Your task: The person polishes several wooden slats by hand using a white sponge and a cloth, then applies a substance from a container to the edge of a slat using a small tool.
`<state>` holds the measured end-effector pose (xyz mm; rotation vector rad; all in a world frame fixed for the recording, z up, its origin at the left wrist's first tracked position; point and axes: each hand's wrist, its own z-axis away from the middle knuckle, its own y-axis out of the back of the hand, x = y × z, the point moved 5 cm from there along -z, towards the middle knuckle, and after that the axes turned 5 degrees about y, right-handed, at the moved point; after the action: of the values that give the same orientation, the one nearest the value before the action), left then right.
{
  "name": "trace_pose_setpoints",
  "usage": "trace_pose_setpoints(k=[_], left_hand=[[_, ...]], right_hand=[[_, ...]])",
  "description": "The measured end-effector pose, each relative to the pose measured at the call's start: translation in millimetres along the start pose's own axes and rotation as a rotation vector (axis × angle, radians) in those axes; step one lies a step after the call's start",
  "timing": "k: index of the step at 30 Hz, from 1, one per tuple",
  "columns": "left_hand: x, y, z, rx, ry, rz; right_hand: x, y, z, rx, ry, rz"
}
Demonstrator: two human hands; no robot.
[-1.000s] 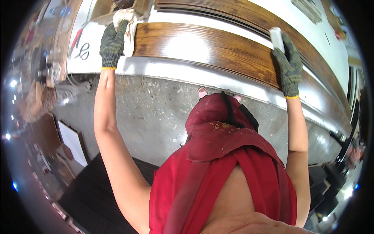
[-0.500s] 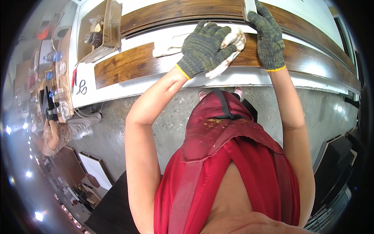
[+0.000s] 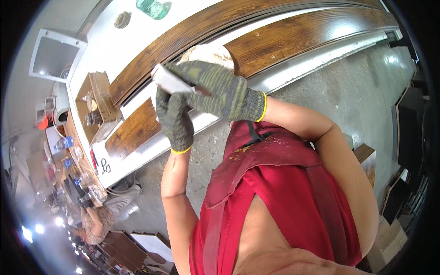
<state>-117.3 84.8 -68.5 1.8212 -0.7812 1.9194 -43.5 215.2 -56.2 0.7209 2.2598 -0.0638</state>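
A pale rectangular block (image 3: 173, 81) is raised over the boards in front of me. My right hand (image 3: 213, 89), in a dark green knitted glove with a yellow cuff, reaches across to the left and grips it. My left hand (image 3: 175, 119), gloved alike, closes on the block's near side, its fingertips partly hidden. Just beyond the right hand a stained white rag (image 3: 211, 52) lies on the nearer brown wood-grain board (image 3: 284, 43). A second wood-grain board (image 3: 183, 43) runs alongside, farther off.
An open cardboard box (image 3: 103, 103) with small items stands at the table's left end, near red-handled scissors (image 3: 94, 158). A green transparent container (image 3: 153, 8) and a small round piece (image 3: 122, 19) sit at the back. Another person (image 3: 98, 222) works far left. Dark panels (image 3: 408, 128) stand right.
My left hand has let go of the rag and come to the block. My right hand has brought the block left and nearer. The view has turned toward the table's left end.
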Motion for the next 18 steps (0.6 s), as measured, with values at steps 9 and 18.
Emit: trace_pose_setpoints(k=[9,18], left_hand=[[8.7,128.2,-19.8,0.338,-0.373,-0.714],[3.1,131.5,-25.1,0.203,-0.120,-0.523]], right_hand=[[33.1,-7.3,14.8,-0.362,-0.112,0.841],[92.7,120.2,54.4,-0.413,-0.059,1.114]])
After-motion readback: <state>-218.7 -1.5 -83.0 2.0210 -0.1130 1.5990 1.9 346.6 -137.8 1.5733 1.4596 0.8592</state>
